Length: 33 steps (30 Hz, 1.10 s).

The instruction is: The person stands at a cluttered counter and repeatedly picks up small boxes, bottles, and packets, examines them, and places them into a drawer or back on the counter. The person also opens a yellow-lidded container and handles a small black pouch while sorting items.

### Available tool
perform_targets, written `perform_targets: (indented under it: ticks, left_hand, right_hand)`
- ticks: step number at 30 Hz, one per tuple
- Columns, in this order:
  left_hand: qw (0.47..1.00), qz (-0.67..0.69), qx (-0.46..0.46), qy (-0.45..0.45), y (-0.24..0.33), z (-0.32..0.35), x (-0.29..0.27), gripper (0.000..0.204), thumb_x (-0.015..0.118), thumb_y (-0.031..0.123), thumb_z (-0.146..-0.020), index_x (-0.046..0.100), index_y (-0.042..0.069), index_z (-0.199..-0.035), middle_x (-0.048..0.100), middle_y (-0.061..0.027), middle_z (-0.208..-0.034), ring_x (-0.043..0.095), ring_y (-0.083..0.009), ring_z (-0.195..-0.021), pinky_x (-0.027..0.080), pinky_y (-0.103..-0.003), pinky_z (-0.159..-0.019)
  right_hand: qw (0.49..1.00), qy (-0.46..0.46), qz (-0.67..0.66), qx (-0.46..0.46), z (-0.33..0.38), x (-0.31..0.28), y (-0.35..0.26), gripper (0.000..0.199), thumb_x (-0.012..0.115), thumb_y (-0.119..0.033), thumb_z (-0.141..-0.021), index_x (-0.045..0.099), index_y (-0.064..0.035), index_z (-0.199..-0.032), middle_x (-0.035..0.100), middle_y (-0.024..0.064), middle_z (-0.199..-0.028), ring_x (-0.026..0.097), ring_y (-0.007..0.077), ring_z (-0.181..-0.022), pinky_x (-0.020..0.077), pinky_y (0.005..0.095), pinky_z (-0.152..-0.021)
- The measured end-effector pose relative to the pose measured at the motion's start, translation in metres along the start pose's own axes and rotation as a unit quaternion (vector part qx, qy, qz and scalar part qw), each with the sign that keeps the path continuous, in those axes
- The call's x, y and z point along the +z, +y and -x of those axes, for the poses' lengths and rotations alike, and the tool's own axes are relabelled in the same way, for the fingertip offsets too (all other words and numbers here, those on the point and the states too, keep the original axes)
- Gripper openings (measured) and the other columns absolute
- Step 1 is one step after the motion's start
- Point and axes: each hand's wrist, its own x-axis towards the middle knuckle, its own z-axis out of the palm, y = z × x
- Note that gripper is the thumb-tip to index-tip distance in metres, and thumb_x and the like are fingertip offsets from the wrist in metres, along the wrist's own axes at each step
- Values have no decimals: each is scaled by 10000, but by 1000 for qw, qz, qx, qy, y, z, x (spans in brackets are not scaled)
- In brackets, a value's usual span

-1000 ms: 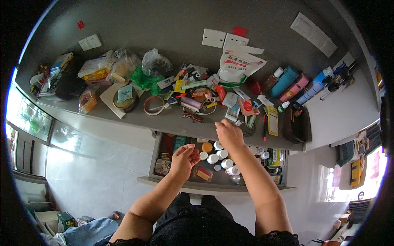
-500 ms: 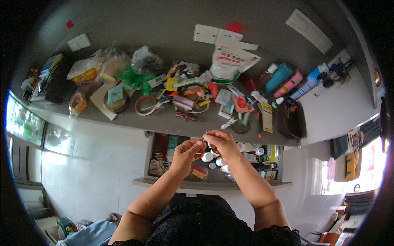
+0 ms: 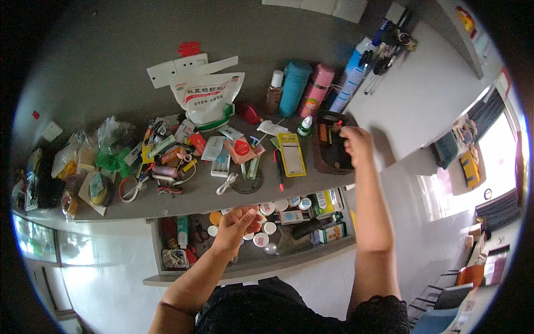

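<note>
Right hand (image 3: pixel 359 146): at the dark basket's (image 3: pixel 319 153) right rim, fingers bent; I can't tell whether they pinch anything.
Left hand (image 3: pixel 236 229): over the open drawer (image 3: pixel 167 280), thumb against curled fingers; anything clamped there is hidden from me.
Basket: on the countertop (image 3: pixel 189 201), beside the yellow-edged package (image 3: pixel 292 157).
Clean handling: I'd lift the right wrist clear of the rim.

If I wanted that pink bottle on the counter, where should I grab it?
Probably around the upper body of the pink bottle, reaching from the front and above. It looks upright and roughly cylindrical with its top uncovered, while the teal bottle stands close on its left, and the dark basket and small green bottle crowd its base.
</note>
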Motion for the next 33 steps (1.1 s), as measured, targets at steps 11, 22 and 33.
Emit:
perform_targets:
  ticks: [11, 22, 33]
  left_hand:
    - [992, 31, -13, 124, -27, 9, -30, 242, 581, 212, -883, 597, -9, -979, 591, -31, -778, 535, -88, -655, 449, -223, -598]
    - [974, 111, 21, 194, -18, 33, -80, 194, 583, 181, -879, 599, 8, -966, 612, -54, -830, 566, -100, -690, 464, -225, -630]
    - [857, 474, -31, 202, 4, 38, -208, 389, 314, 289, -951, 505, -45, -1008, 597, -193, -956, 597, -323, -908, 494, -423, -841]
  right_hand:
    - [802, -26, 593, -64, -81, 18, 47, 386, 518, -269, -773, 618, 41, -980, 575, 277, -1038, 557, 408, -996, 449, 436, -864]
    - [734, -19, 624, -269, -23, 54, -12, 204, 545, -181, -843, 605, -23, -958, 644, 152, -912, 621, 320, -849, 491, 418, -730]
    - [734, -410, 378, -387, 273, 299, 41, 495, 578, -275, -831, 440, -98, -1272, 629, 151, -662, 635, 285, -582, 500, 404, -538]
